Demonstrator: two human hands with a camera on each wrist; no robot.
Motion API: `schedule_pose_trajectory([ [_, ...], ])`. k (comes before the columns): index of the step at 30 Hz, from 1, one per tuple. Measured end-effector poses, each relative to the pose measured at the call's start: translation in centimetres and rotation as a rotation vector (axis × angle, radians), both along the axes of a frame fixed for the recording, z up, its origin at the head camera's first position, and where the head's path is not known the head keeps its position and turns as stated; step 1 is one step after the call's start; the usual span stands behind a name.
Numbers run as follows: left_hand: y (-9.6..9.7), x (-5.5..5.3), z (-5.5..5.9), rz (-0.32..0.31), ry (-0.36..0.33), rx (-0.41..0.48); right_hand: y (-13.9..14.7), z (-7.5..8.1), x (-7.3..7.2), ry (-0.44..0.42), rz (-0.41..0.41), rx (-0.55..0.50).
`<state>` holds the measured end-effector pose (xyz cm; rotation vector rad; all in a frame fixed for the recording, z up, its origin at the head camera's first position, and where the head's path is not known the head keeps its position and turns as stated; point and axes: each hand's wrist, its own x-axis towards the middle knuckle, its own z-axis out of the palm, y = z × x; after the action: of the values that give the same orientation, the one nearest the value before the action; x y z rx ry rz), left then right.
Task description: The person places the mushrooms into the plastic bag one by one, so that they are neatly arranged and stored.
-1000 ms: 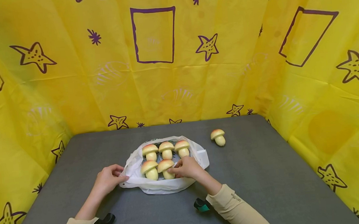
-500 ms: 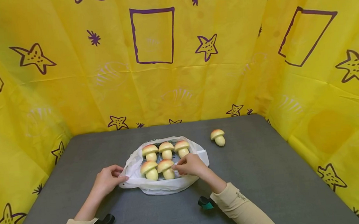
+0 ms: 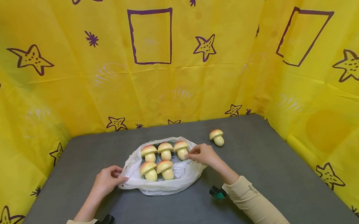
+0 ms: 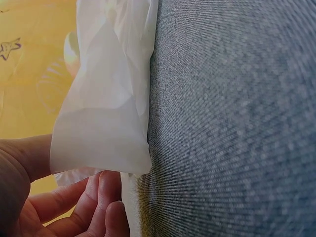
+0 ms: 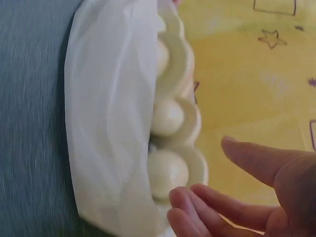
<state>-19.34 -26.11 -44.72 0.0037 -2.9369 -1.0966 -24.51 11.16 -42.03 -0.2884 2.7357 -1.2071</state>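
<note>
A white plastic bag (image 3: 169,187) lies on the table with its mouth spread wide. Several toy mushrooms, each with a pale stem and a reddish-yellow cap, sit inside in two rows, among them a front-row mushroom (image 3: 165,169) and the back right mushroom (image 3: 181,150). My left hand (image 3: 107,179) pinches the bag's left edge, thumb on one side and fingers behind in the left wrist view. Over the bag's right rim is my right hand (image 3: 203,155), its fingertips by the back right mushroom's stem. The right wrist view shows thumb and fingers apart, holding nothing.
One more mushroom (image 3: 217,137) lies on the grey table (image 3: 259,176), behind and to the right of the bag. Yellow patterned cloth (image 3: 153,93) walls in the table at the back and on both sides.
My right hand has left the front-row mushroom and moved right and back to the bag's right rim. My left hand keeps its grip on the bag.
</note>
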Motion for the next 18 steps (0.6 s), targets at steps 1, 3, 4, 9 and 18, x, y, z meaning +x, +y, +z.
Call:
schedule_pose_trajectory([
  [1,0.0,0.0,0.0,-0.001,0.001,0.000,0.3,0.0,-0.2,0.002,-0.003,0.001],
  [3,0.0,0.0,0.1,0.001,-0.002,0.000,0.8,0.0,-0.5,0.006,-0.002,-0.007],
  [4,0.0,0.0,0.1,0.002,-0.004,0.001,1.0,0.1,-0.6,0.008,-0.001,-0.012],
  [9,-0.1,-0.1,0.2,0.000,-0.010,0.003,2.1,0.4,-1.3,0.047,0.009,-0.015],
  [18,0.0,-0.1,0.2,-0.007,-0.004,0.007,4.7,0.2,-3.0,0.051,-0.019,-0.053],
])
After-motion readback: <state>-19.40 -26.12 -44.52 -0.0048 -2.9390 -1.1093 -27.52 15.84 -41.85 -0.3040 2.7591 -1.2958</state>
